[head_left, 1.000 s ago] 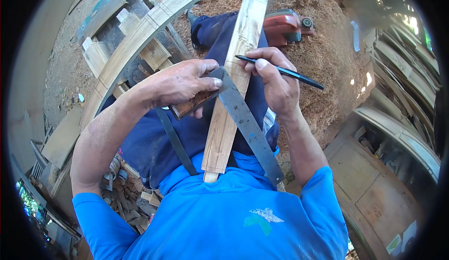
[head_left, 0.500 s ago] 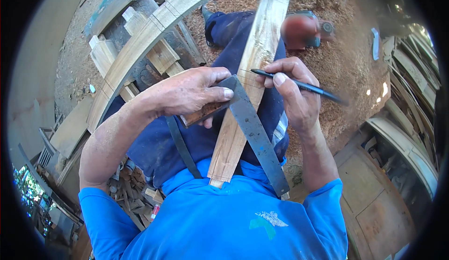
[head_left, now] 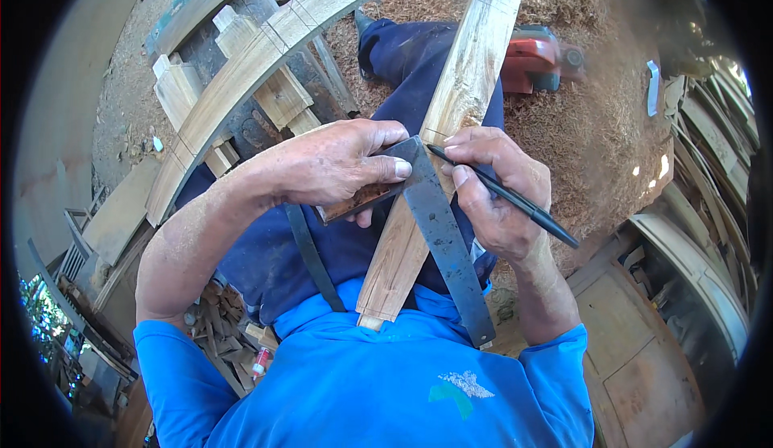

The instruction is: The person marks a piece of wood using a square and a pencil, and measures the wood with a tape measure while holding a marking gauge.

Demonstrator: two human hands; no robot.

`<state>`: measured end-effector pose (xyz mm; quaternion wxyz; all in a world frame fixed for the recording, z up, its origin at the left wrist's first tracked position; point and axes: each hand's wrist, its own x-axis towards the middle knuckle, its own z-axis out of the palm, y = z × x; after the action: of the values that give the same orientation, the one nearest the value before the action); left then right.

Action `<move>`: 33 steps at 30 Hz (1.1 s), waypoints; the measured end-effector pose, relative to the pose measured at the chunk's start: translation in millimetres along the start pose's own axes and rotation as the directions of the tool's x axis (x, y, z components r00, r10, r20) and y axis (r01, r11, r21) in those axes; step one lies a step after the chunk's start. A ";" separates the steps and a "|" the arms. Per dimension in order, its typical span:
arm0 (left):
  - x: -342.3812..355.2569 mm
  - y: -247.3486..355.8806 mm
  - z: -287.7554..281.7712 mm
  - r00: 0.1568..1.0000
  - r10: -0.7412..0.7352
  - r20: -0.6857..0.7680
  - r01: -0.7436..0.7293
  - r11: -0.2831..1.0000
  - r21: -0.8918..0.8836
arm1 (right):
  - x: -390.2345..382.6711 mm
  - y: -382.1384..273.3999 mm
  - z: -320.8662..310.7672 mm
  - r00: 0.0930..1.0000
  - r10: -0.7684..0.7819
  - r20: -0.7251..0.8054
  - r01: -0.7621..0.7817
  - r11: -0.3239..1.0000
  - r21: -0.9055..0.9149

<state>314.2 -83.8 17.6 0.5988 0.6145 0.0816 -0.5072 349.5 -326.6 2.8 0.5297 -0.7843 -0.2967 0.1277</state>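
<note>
Across the navy-trousered lap [head_left: 266, 259], running from about seven o'clock up to one o'clock, lies the tapered wooden board [head_left: 465, 86]. We judge the likeliest trouble to be a slip: we see no clamp on the board, so a shifting leg could move it. The try square [head_left: 439, 227] is gripped only near its corner, while its long blade reaches toward five o'clock, past the board's edge; a sideways push from the black pen [head_left: 527, 210] could pivot it. The pen also leans well over, so its point could wander from the metal.

The board passes between the hands. At its nine o'clock side we see the left hand [head_left: 342, 158] wrapped around the square's stock, thumb pressing on top near the corner. At its three o'clock side the right hand [head_left: 503, 186] pinches the pen, fingers curled, the point just beside that corner; whether it touches the wood, we cannot tell.
</note>
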 end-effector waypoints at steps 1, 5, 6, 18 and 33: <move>0.6 0.1 0.3 1.000 0.000 0.002 0.000 1.000 -0.007 | -0.4 0.5 0.7 1.000 0.012 -0.006 -0.012 1.000 0.007; -3.4 2.7 0.0 1.000 0.000 -0.015 0.000 1.000 0.021 | -1.8 0.7 -0.5 0.997 0.063 0.042 -0.066 0.997 0.049; -2.1 0.1 -0.1 1.000 0.003 -0.010 -0.003 1.000 0.015 | -1.5 -0.2 -2.0 0.995 0.076 0.068 -0.080 0.995 0.063; -2.5 -1.2 2.2 0.999 0.004 -0.034 -0.002 0.998 0.057 | 0.1 -0.5 3.2 1.000 0.005 0.017 -0.005 1.000 0.004; -7.3 12.4 10.8 0.994 -0.050 -0.098 0.061 0.992 0.110 | -3.8 -14.3 4.6 0.999 0.003 0.037 0.000 0.997 -0.081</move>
<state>313.9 -92.3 33.4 0.5442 0.6683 0.0981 -0.4976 339.4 -321.6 13.4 0.4921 -0.8027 -0.3106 0.1304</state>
